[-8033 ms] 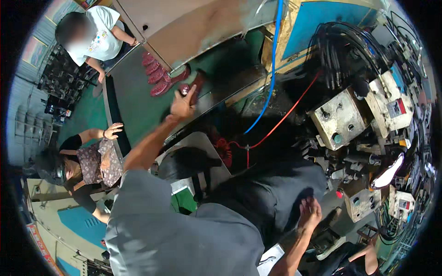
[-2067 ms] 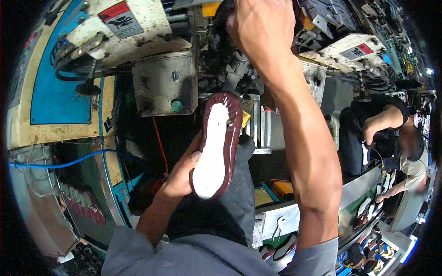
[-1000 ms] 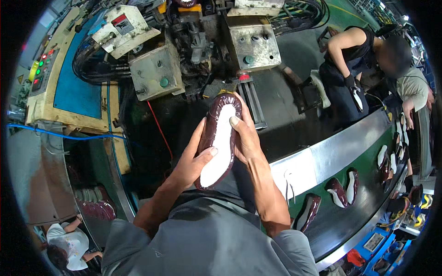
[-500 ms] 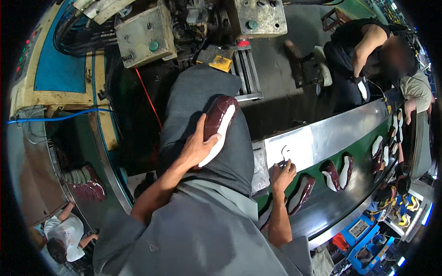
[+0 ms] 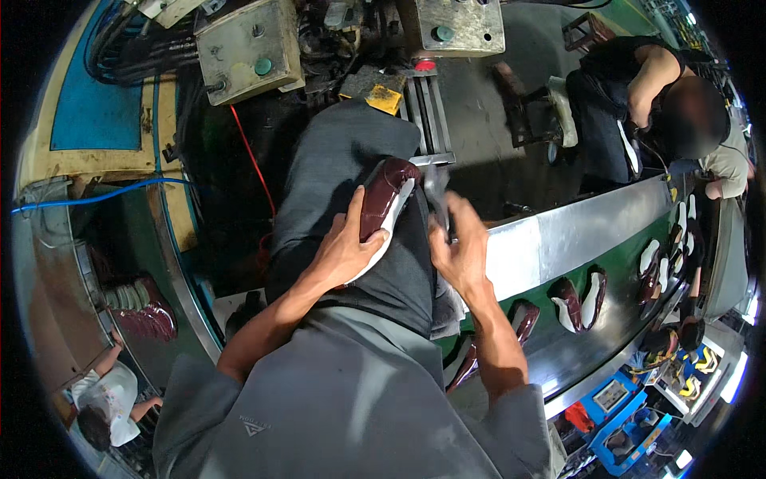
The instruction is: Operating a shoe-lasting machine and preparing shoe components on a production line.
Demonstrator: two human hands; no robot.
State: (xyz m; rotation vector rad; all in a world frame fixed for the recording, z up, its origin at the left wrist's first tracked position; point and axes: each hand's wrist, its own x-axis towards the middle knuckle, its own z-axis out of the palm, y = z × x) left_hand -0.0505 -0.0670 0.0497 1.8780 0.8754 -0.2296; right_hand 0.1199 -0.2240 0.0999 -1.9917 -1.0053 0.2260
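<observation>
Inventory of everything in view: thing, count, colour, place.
held shoe: 1, dark red and white, centre
hand tool: 1, grey, blurred, centre
belts: 2, green, left and right
belt shoes: several, dark red and white, both belts
ledge: 1, silver, along right belt
control boxes: 2, off-white, top
hose: 1, blue, left
cable: 1, red, upper left
co-workers: several, dark and pale tops, right and lower left
shirt: 1, grey, bottom
left fingers: 1 set, on held shoe
right fingers: 1 set, on hand tool
</observation>
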